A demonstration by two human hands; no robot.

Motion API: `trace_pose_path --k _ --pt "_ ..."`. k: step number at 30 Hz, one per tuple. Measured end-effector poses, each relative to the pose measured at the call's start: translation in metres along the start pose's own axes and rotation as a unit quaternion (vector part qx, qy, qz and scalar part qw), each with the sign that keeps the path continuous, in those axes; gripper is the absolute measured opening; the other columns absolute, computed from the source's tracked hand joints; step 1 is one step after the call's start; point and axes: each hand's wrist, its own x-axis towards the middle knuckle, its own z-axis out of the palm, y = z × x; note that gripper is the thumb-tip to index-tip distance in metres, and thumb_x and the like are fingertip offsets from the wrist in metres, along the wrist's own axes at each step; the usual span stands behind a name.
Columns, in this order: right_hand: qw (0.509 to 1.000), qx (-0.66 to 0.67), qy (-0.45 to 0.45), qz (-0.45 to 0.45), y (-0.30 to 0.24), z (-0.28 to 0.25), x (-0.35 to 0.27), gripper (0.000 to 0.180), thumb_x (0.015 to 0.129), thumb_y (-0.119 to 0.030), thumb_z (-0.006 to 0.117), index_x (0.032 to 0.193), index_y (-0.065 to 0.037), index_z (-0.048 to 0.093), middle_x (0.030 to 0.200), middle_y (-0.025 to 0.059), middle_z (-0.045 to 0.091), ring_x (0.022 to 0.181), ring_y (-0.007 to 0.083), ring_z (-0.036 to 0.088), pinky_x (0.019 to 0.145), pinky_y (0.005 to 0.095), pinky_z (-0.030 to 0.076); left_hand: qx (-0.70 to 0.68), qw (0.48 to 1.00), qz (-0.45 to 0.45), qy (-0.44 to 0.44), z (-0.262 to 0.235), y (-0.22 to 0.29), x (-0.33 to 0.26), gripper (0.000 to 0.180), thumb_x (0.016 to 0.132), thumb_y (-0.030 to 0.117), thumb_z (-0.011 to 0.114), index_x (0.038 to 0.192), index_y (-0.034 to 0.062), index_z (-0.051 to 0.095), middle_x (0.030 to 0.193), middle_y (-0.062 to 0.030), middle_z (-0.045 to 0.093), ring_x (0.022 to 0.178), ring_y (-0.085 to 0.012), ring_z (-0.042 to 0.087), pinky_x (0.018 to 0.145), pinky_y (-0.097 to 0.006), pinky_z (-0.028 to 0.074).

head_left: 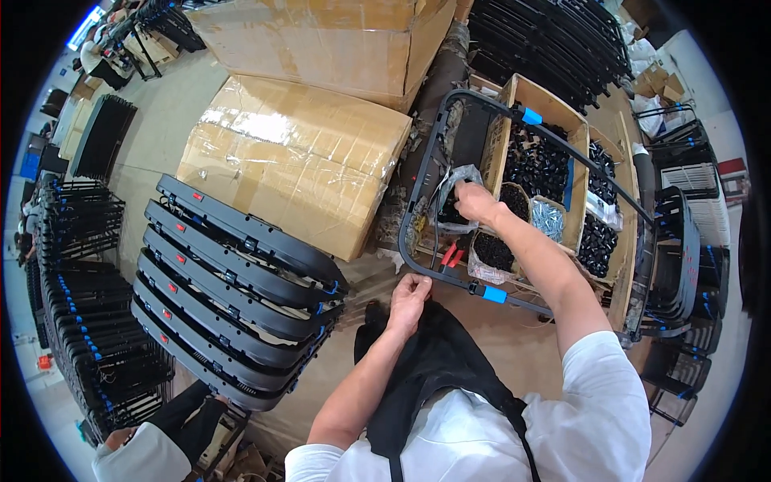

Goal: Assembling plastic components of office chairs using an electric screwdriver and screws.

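While left hand (410,300) is gripping the black tube frame (417,186), right hand (479,204) is at the clear plastic bag (466,173), can't tell if grip's closed.

I wear a white shirt (454,438) with short, loose sleeves: the right sleeve (602,365) ends above my elbow, and the left sleeve (313,463) is cut off by the lower edge of view. Over it lies black cloth, probably an apron (434,349), softly creased, with narrow black straps (395,467) against the white. My left hand (410,301) and right hand (475,202) are bare.
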Motion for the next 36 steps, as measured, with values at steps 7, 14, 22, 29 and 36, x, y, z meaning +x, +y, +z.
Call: trace_pose_path --k 7,14,22,29,36 --pt "0.996 0.042 0.075 -0.02 -0.004 -0.015 -0.02 0.021 0.094 -0.016 0.063 0.098 0.003 0.072 0.094 0.026 0.075 0.091 0.0432 0.073 0.085 0.0512 0.058 0.0 1.0 -0.01 -0.025 0.0 0.014 -0.004 0.014 0.105 0.02 0.069 0.102 0.0063 0.066 0.094 -0.003 0.07 0.086 -0.0114 0.063 0.077 -0.029 0.05" --pt "0.853 0.497 0.084 0.132 -0.047 -0.06 -0.114 0.033 0.102 -0.023 0.069 0.121 0.004 0.07 0.09 0.0062 0.073 0.074 0.0121 0.069 0.063 0.0281 0.054 -0.004 0.999 -0.037 -0.039 -0.002 0.027 -0.003 0.014 0.104 0.022 0.071 0.1 0.0091 0.068 0.09 -0.0014 0.071 0.075 -0.0118 0.065 0.068 -0.026 0.049" --pt "0.586 0.784 0.046 0.198 -0.154 0.005 -0.28 0.034 0.102 -0.024 0.072 0.124 0.0 0.061 0.094 0.0056 0.073 0.079 0.0135 0.071 0.065 0.0276 0.054 0.068 0.991 -0.111 -0.034 -0.009 0.047 -0.004 0.02 0.101 0.028 0.075 0.106 0.0107 0.069 0.092 -0.0013 0.072 0.075 -0.0143 0.069 0.067 -0.029 0.053" --pt "0.458 0.833 0.108 0.29 -0.174 0.106 -0.21 0.02 0.103 -0.025 0.072 0.116 -0.01 0.07 0.093 -0.0026 0.069 0.078 0.0078 0.062 0.063 0.0241 0.045 0.12 0.981 -0.148 -0.029 -0.012 0.054 0.004 0.024 0.101 0.03 0.076 0.113 0.0104 0.067 0.091 -0.001 0.071 0.075 -0.0156 0.07 0.067 -0.031 0.057" --pt "0.363 0.891 0.155 0.223 -0.198 0.093 -0.199 0.015 0.104 -0.021 0.07 0.112 -0.008 0.072 0.096 -0.0024 0.07 0.079 0.01 0.062 0.072 0.0273 0.049 0.111 0.98 -0.155 -0.06 -0.005 0.063 0.001 0.026 0.102 0.031 0.073 0.109 0.0058 0.068 0.086 -0.0036 0.072 0.067 -0.0149 0.067 0.063 -0.031 0.056"
